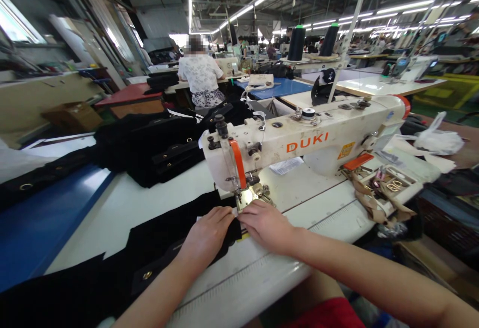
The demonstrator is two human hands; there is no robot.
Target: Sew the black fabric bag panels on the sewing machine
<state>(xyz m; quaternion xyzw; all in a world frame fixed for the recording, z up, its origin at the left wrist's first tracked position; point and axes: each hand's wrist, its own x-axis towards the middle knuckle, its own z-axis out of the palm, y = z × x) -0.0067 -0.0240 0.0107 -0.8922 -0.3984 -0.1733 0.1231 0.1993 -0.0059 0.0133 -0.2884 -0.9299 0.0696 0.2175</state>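
Note:
My left hand (209, 230) rests on the black fabric (168, 225), close in front of the sewing machine's (307, 141) needle area. Its fingertips are pressed together at a small white strip (235, 212), which shows only in part. My right hand (267, 225) is against the presser foot area (247, 198), just right of my left hand. Those fingers are curled in, and what lies under them is hidden. The black fabric runs left along the table and carries a gold eyelet (147, 275). An orange lever cover (237, 163) stands upright above the hands.
Black pieces with gold eyelets (168, 151) are heaped behind, at left. A tray (402, 185) with metal rings and tools sits at the right, beside brown strips and a white plastic bag (436, 136). Dark thread cones (297, 43) stand behind; a person (202, 76) works farther back.

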